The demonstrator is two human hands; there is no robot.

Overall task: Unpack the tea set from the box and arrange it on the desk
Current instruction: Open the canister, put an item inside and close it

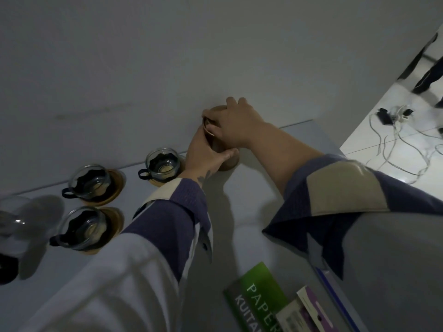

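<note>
Grey desk (251,212) against a plain wall (167,56), dim light. Tiled floor on the right with a tangle of cables (393,130). Green paper pack (257,298) lies at the near edge of the desk. Glass pot (10,219) is partly cut off at far left. Three glass cups on wooden coasters sit set out: near cup (82,227), middle cup (90,180), far cup (163,164). Both hands work at the back of the desk by the wall. Left hand (203,154) is wrapped round the side of a brown item (227,164), thumb across its front. Right hand (236,123) is curled over its top, fingers on the rim. Item mostly hidden; cannot tell what piece it is. No box in view. Judgement: glass cups are light, rigid, slippery, breakable; take by the dark handle or body, lift straight. Coasters are light and could slide.
</note>
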